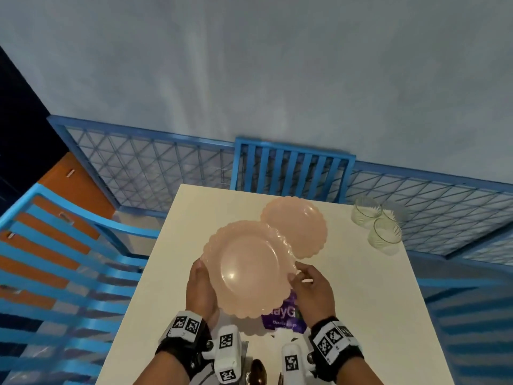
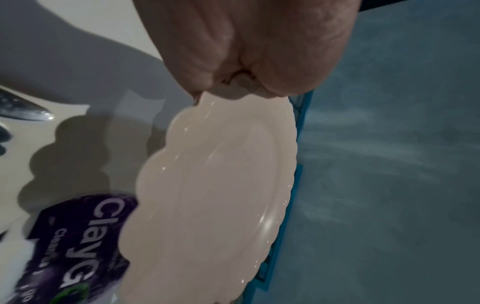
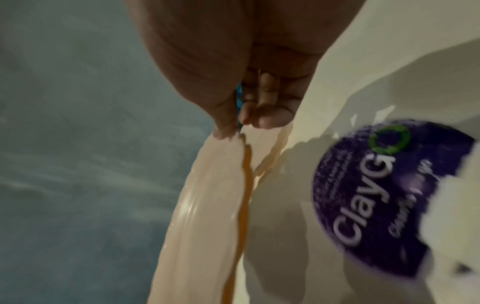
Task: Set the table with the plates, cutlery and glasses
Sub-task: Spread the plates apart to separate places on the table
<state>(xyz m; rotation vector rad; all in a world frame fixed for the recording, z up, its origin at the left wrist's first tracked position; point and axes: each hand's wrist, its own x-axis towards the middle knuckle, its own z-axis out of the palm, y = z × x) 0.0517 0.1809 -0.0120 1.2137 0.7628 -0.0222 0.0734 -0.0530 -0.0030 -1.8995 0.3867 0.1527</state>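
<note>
I hold a pink scalloped plate [image 1: 249, 268] level above the near half of the white table [image 1: 361, 301]. My left hand [image 1: 204, 276] grips its left rim and my right hand [image 1: 298, 273] pinches its right rim. The left wrist view shows the plate [image 2: 207, 195] from the side, with my left hand [image 2: 241, 84] curled on its edge. In the right wrist view my right hand [image 3: 233, 127] pinches the plate [image 3: 207, 205]. A second pink plate [image 1: 297, 226] lies on the table just beyond. Clear ribbed glasses [image 1: 384, 234] stand at the far right corner. A spoon [image 1: 258, 370] lies at the near edge.
A purple round ClayGo sticker [image 1: 283, 318] is on the table under the held plate. Blue slatted chairs stand at the left [image 1: 69, 259] and at the far end [image 1: 291, 168]. A blue mesh fence [image 1: 152, 162] runs behind the table.
</note>
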